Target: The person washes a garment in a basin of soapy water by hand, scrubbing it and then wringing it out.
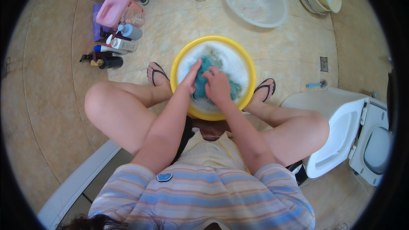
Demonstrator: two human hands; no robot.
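A yellow-rimmed plastic basin stands on the floor between my feet, filled with sudsy water. In it is a wet teal cloth, partly under foam and partly covered by my hands. My left hand grips the cloth's left side, fingers stretched along it towards the far rim. Over the right part, my right hand has bent fingers on the fabric. Some teal folds trail into the water to the right of that hand.
Pump bottles and a pink detergent jug are at the left. Beyond is a translucent basin. A white toilet stands at my right, near a blue-handled brush and a floor drain.
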